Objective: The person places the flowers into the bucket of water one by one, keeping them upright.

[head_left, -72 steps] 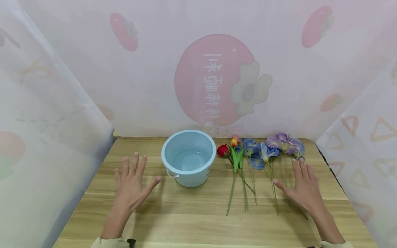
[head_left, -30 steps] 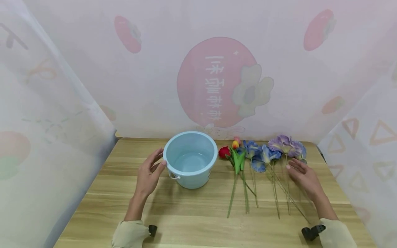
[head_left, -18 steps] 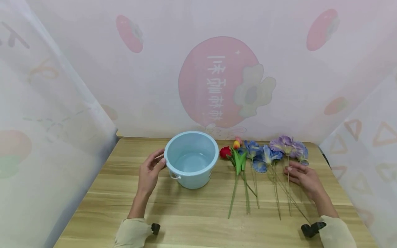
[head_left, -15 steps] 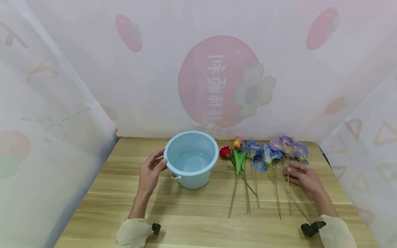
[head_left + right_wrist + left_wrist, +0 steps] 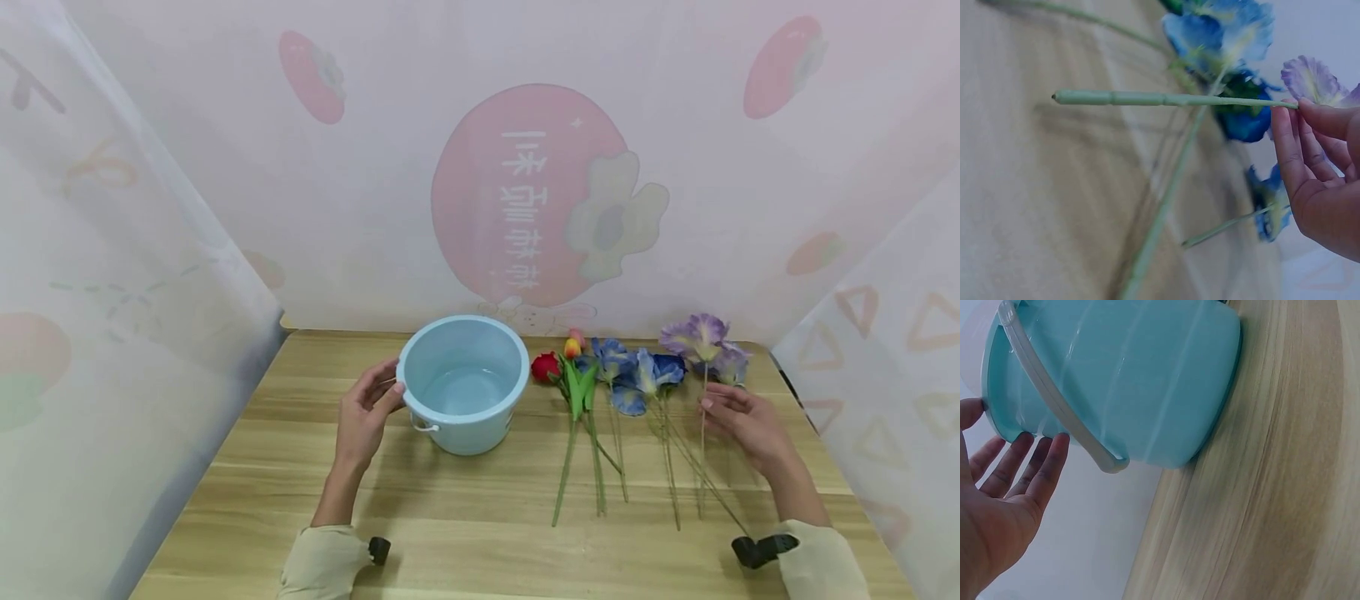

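Observation:
A light blue bucket (image 5: 461, 435) stands on the wooden table, its white handle (image 5: 424, 428) hanging down on the near left side. My left hand (image 5: 362, 425) holds its rim from the left; in the left wrist view the thumb is at the rim's edge and the curved fingers (image 5: 1041, 469) reach its outer side. With thumb and forefinger, my right hand (image 5: 753, 429) pinches the stem (image 5: 1179, 100) of a purple flower (image 5: 696, 337). The bloom is raised over another purple flower (image 5: 729, 367), and the stem slants above the table.
Left of the right hand lie blue flowers (image 5: 645, 379), a red rose (image 5: 546, 367) and tulips, one orange (image 5: 573, 347) with green leaves (image 5: 578, 387). Their stems point toward the near edge of the table (image 5: 480, 550). A patterned curtain (image 5: 375, 208) closes the back and sides.
Both hands were spread over the table earlier. The left hand has come to the bucket's rim. The right hand has taken the purple flower's stem, and its bloom has risen slightly and shifted right.

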Demonstrator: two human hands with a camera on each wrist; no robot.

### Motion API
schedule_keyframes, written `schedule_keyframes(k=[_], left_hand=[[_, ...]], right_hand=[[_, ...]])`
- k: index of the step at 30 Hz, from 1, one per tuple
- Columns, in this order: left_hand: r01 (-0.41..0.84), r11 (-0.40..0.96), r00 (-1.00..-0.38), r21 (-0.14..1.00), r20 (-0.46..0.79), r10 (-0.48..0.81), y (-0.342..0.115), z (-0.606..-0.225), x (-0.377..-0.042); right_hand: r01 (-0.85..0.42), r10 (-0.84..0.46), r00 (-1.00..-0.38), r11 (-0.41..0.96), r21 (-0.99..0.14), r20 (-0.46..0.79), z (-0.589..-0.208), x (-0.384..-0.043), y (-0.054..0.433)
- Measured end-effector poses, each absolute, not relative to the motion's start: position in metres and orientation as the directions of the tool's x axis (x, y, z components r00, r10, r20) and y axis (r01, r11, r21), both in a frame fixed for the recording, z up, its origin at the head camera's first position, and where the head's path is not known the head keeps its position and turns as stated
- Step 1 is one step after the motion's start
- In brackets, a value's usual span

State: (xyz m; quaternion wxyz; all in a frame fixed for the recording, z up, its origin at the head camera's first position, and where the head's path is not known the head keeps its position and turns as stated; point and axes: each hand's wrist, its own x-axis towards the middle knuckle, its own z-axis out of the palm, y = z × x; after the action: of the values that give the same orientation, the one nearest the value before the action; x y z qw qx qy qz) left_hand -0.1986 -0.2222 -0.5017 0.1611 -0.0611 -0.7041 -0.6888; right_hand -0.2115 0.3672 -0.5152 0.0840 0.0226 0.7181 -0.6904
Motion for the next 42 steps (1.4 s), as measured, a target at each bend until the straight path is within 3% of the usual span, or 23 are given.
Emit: schedule_keyframes(k=[22, 42], left_hand=[[0.315, 0.091, -0.936, 0.945, 0.326, -0.133, -0.223, -0.503, -0.199], [0.3, 0.066, -0.942, 0.952, 0.307, -0.133, -0.221, -0.503, -0.199]], right_hand=[[-0.07, -0.08, -0.994, -0.005, -0.998, 0.07, -0.436, -0.201, 0.302], [-0.142, -0.124, -0.981, -0.046, -0.989, 0.146, -0.406, -0.215, 0.251]])
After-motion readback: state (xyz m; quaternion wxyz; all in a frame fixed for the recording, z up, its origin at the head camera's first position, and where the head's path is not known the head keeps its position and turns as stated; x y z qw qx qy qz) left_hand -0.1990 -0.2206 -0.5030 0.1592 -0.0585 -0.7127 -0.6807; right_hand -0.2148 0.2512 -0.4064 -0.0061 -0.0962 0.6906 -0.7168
